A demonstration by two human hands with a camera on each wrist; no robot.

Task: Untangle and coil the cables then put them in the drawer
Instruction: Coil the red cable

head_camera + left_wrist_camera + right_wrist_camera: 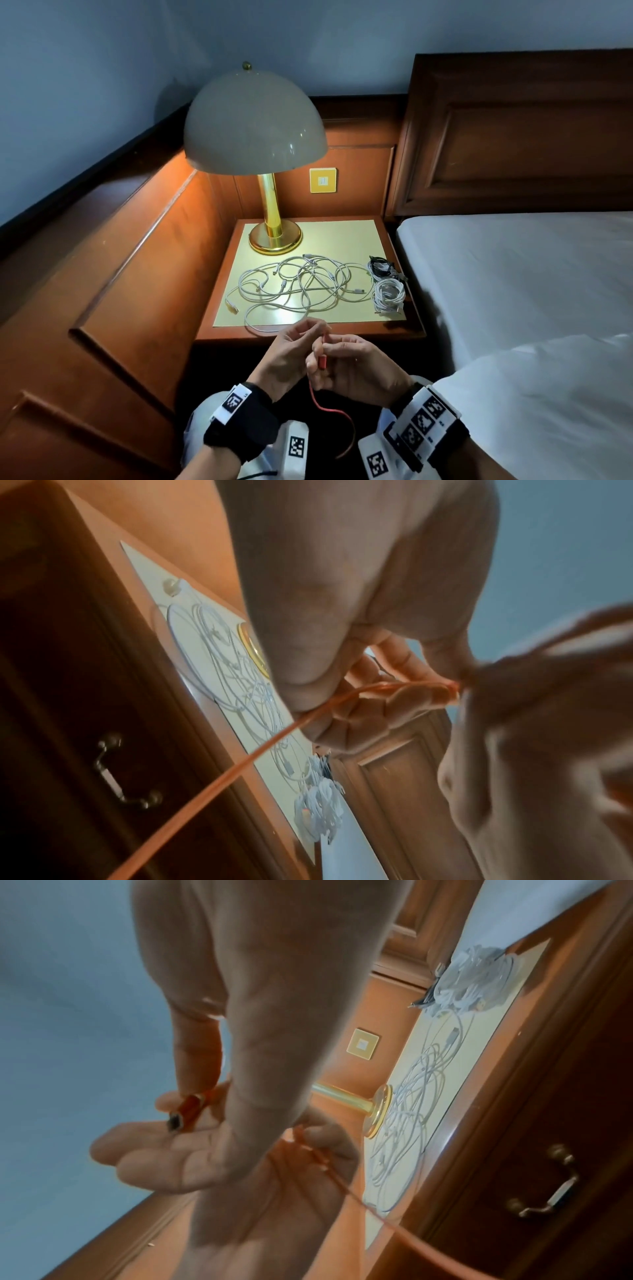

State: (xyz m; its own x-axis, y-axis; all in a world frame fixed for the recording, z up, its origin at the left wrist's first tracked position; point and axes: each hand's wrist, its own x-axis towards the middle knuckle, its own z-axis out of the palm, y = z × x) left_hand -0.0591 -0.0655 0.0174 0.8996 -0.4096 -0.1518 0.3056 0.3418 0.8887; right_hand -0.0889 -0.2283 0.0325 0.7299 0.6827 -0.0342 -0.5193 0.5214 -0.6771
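Observation:
A red cable [317, 399] hangs between my hands in front of the nightstand [346, 234]. My right hand [352, 363] pinches its red plug [189, 1112] between thumb and fingers. My left hand [291, 349] pinches the thin cord [377, 689] just beside it, and the rest of the cord drops to my lap. A tangle of white cables [298, 284] lies spread over the nightstand top. At its right edge sit a coiled white bundle [388, 295] and a coiled black bundle [380, 267]. The drawer under the top is shut, and its metal handle [126, 775] [548, 1185] shows.
A brass lamp [255, 120] with a dome shade stands at the nightstand's back left. A wooden wall panel [144, 274] runs along the left. The bed [513, 274] and its headboard [513, 137] are on the right. A yellow wall switch [322, 180] is behind the nightstand.

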